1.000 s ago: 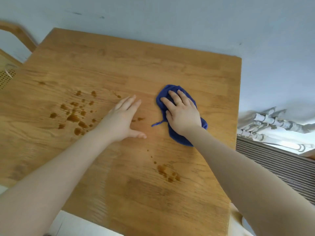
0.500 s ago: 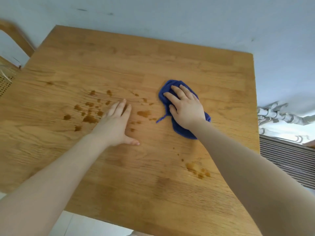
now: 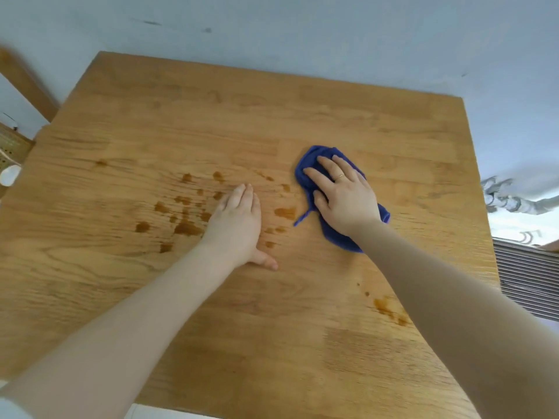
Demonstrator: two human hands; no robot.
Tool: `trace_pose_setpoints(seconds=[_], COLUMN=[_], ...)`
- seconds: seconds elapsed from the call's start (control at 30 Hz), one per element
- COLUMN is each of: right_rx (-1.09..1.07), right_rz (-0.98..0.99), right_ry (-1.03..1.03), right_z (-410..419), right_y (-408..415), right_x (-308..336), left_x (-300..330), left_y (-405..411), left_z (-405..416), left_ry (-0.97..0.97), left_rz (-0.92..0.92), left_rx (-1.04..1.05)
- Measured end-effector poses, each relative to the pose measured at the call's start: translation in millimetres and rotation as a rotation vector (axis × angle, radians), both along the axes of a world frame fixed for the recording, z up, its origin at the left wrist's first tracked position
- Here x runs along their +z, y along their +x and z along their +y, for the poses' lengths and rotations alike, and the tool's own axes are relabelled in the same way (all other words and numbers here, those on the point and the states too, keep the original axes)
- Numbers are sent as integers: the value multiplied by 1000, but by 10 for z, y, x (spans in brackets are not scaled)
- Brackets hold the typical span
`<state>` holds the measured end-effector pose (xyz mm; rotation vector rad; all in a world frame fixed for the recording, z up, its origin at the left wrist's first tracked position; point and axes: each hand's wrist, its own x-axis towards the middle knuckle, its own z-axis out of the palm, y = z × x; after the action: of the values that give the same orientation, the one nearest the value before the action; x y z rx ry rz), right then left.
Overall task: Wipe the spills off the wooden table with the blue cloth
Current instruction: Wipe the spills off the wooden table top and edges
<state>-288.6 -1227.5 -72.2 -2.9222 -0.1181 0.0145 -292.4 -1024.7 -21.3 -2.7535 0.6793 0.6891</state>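
A wooden table (image 3: 187, 122) fills the view. My right hand (image 3: 341, 198) lies flat with straight fingers on a crumpled blue cloth (image 3: 311, 155), pressing it to the tabletop right of centre. My left hand (image 3: 236, 225) rests flat on the wood beside it, fingers together. Brown spills (image 3: 184, 228) are scattered left of my left hand, a few more drops (image 3: 284, 212) lie between the two hands, and another brown patch (image 3: 388, 309) sits near my right forearm.
A wooden chair (image 3: 21, 83) stands at the table's left edge, with a white object (image 3: 9, 175) below it. A ribbed radiator (image 3: 526, 276) and white pipes (image 3: 514, 201) are off the table's right edge. A pale wall runs behind.
The view has shifted, so the table and hands sit further right in frame. Both hands stay flat; the cloth under my right hand keeps about the same place relative to the spills.
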Motion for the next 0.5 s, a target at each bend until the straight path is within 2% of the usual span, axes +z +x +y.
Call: trace_pose_setpoints(seconds=[0.1, 0.23, 0.3, 0.4, 0.5], right_rx=[115, 316, 247, 27, -29], right_rz=[-85, -58, -60, -37, -4], right_ry=[-7, 22, 46, 54, 11], right_z=[167, 188, 134, 131, 181], right_y=[-303, -489, -283, 74, 205], right_x=[-9, 7, 2, 4, -23], left_x=[-28, -49, -32, -59, -100], left_y=[-24, -6, 16, 7, -8], left_z=[46, 68, 49, 65, 108], left_ry=[-38, -83, -77, -84, -139], left_rz=[6, 26, 24, 23, 38], left_rx=[-5, 24, 5, 13, 37])
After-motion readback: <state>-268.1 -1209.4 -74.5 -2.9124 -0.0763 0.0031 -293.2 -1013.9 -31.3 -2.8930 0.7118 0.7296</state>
